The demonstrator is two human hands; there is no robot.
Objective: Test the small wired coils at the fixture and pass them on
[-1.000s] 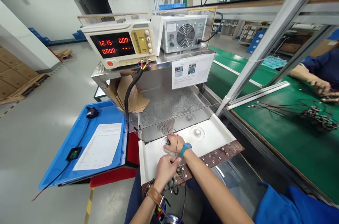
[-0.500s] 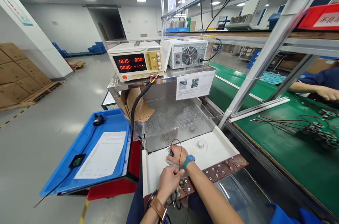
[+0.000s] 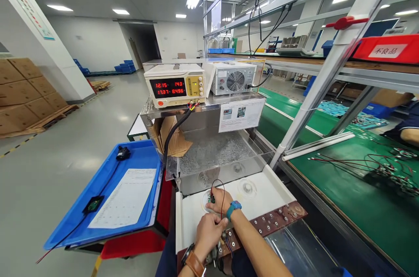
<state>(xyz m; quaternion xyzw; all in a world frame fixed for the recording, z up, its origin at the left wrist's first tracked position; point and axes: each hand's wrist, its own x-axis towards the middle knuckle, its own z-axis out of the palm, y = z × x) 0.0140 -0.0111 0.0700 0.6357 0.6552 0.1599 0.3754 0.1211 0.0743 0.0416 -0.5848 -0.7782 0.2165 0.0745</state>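
Note:
My right hand (image 3: 220, 202), with a blue band on its wrist, is closed on a small green circuit board (image 3: 211, 199) over the left round spot of the white tray (image 3: 193, 220). A thin red and black wire (image 3: 224, 190) loops up from the board and down to my left hand. My left hand (image 3: 209, 230), wearing a brown-strapped watch, pinches the wire's end just above the brown studded strip (image 3: 275, 220). The wire's tip is hidden by my fingers. Behind stands a power supply (image 3: 175, 86) with lit red digits, reading 12.15 and 1.43 on top.
A blue tray (image 3: 70, 224) at left holds a paper sheet (image 3: 126, 198) and a black corded device (image 3: 122, 153). A grey fan-fronted unit (image 3: 234, 78) sits beside the supply. On the green bench (image 3: 314, 185) lies a heap of wired boards (image 3: 394, 176). A metal post (image 3: 314, 89) rises at right.
The supply's current digits have gone from 0.00 to 1.43, and the lower row now shows numbers. My hands stay in nearly the same place; the view has tilted up slightly.

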